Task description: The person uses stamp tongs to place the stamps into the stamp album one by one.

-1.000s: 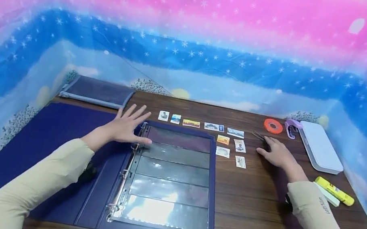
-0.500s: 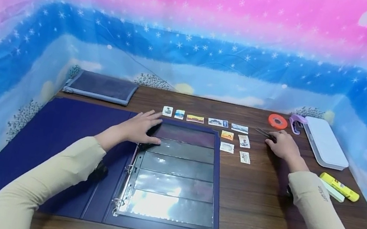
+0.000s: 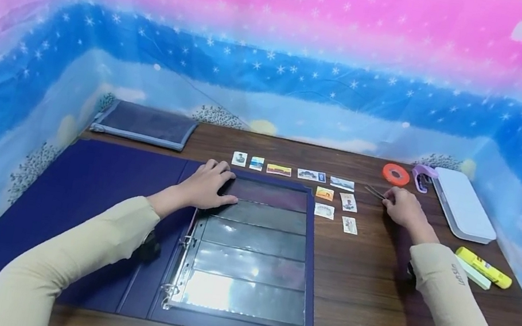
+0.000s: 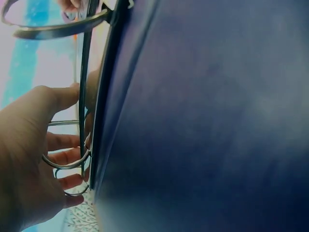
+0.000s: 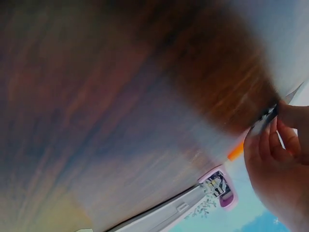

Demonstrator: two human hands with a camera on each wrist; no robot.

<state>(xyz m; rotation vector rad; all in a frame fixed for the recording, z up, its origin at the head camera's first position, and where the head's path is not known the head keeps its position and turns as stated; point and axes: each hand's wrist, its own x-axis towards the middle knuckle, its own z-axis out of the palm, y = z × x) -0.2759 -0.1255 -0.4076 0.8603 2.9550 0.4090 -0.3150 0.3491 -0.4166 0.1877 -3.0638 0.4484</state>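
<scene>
A navy ring binder (image 3: 117, 207) lies open, its clear pocket page (image 3: 255, 238) divided into rows. My left hand (image 3: 206, 184) rests at the page's upper left corner, beside the metal rings (image 4: 67, 162) in the left wrist view. Its fingers reach across the page and its thumb lies on the upper pockets. To the right, my right hand (image 3: 405, 207) pinches a pair of tweezers (image 3: 374, 192), whose tips point left. Several small stamps (image 3: 311, 175) lie behind and beside the page. The stamp nearest the front (image 3: 349, 225) lies between the binder and my right hand.
A grey zip pouch (image 3: 144, 124) lies at the back left. At the right are an orange tape roll (image 3: 396, 174), a purple stapler-like tool (image 3: 423, 178), a white case (image 3: 464, 205) and a yellow glue stick (image 3: 483, 267) against a pale green bar (image 3: 473, 274).
My left hand has moved right and down onto the page's upper left corner. My right hand has taken hold of the tweezers on the table. The head view has shifted slightly.
</scene>
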